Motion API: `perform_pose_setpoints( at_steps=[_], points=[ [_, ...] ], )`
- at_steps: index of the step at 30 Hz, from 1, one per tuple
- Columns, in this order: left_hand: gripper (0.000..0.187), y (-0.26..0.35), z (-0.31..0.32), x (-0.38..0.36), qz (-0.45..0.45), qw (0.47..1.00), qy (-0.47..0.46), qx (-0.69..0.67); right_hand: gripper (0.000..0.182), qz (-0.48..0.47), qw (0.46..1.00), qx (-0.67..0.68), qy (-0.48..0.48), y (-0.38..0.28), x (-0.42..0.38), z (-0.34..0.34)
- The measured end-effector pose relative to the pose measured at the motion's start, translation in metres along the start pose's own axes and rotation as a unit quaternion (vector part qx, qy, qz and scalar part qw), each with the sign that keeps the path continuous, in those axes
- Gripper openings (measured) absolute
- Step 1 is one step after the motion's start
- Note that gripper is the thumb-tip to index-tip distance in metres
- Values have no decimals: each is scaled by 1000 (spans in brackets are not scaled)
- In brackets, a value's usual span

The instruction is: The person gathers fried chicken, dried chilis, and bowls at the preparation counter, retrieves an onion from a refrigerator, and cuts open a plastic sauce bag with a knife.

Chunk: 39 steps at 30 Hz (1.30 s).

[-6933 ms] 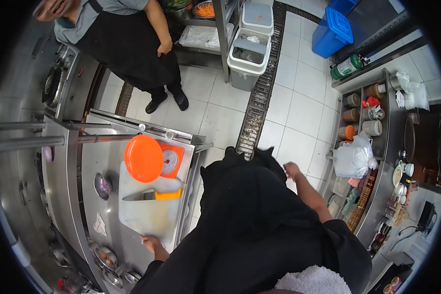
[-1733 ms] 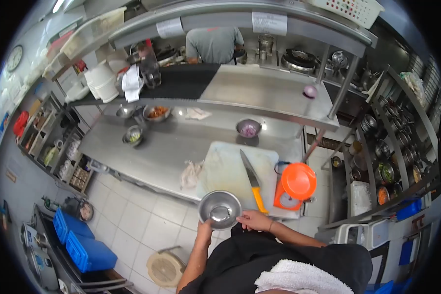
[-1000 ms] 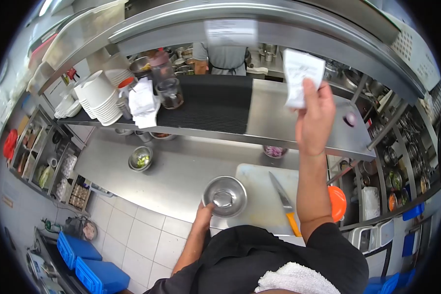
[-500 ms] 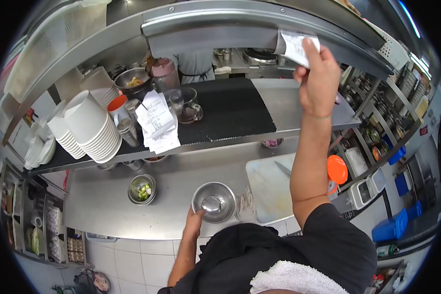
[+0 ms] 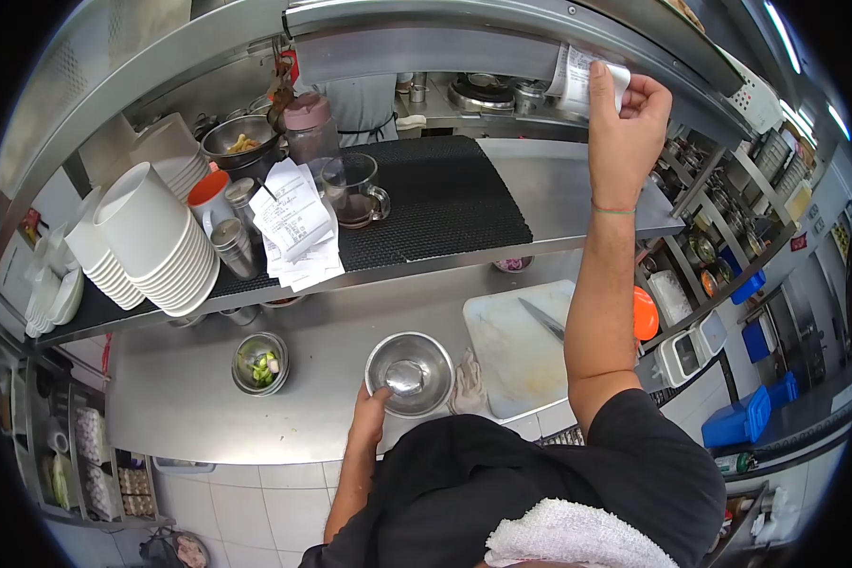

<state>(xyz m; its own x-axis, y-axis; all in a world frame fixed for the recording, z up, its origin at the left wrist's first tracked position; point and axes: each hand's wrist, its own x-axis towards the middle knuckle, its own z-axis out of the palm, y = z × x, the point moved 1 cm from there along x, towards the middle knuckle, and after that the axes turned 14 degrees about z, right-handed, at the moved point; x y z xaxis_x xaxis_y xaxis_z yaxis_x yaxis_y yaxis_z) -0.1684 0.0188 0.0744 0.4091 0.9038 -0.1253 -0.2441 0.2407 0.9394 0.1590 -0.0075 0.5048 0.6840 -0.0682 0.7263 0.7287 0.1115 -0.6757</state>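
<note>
My right hand (image 5: 630,118), raised to the metal rail (image 5: 426,59), pinches a white printed paper slip (image 5: 577,83) between thumb and fingers. Down at the steel counter, my left hand (image 5: 369,417) grips the left rim of a metal bowl (image 5: 410,375), thumb inside. The bowl holds nothing but reflections that I can make out. A crumpled cloth (image 5: 468,383) lies just right of it, beside the white cutting board (image 5: 516,355) with a knife (image 5: 541,319) on it.
On the shelf's black mat (image 5: 445,199) stand stacked white containers (image 5: 161,241), a glass mug (image 5: 355,194) and a pile of receipts (image 5: 296,227). A small bowl of green pieces (image 5: 260,364) sits on the counter's left. Behind the shelf a person (image 5: 358,109) is partly visible.
The camera view has shifted slightly. My right hand has turned at the slip, which now curls more between its fingers. My left hand remains on the bowl.
</note>
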Motion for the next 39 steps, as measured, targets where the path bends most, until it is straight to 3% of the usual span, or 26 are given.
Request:
perform_pose_setpoints(
  at_steps=[4,8,10,11,13,14,15,16,17,21,23,26,29,36,39],
  points=[
    [58,-13,-10,7,2,1000,2,24,51,17,999,29,-1,9,-4,3],
    [60,-8,-11,9,-6,999,22,39,34,-40,996,51,68,7,-16,3],
    [59,6,-10,7,20,998,38,35,25,-127,988,67,65,14,-52,-6],
    [60,7,-13,6,19,999,49,13,16,-44,931,327,-158,20,-84,-14],
    [65,3,-24,3,7,996,88,3,5,-108,877,294,-366,28,-171,-28],
    [57,-2,-31,2,36,993,108,13,8,-160,833,281,-448,30,-214,-21],
    [56,2,-35,-1,38,991,125,25,9,-183,765,157,-597,20,-246,-17],
    [56,-2,-41,-7,32,989,143,31,8,-68,722,130,-676,51,-291,-6],
    [55,-5,-48,-10,30,986,157,40,6,16,715,113,-690,77,-329,15],
    [51,-16,-70,-31,37,980,191,44,29,173,698,-21,-695,195,-438,140],
    [49,-19,-80,-39,38,977,204,42,38,167,663,-144,-716,234,-471,212],
    [49,-24,-89,-50,43,973,224,33,40,430,572,-149,-682,205,-487,257],
    [50,-28,-92,-59,44,964,263,16,43,529,554,-163,-622,206,-510,293],
    [53,-33,-103,-74,29,955,295,6,40,523,547,-98,-646,243,-545,334],
    [55,-29,-109,-67,24,960,279,3,28,462,636,-148,-600,212,-527,308]
  ],
)
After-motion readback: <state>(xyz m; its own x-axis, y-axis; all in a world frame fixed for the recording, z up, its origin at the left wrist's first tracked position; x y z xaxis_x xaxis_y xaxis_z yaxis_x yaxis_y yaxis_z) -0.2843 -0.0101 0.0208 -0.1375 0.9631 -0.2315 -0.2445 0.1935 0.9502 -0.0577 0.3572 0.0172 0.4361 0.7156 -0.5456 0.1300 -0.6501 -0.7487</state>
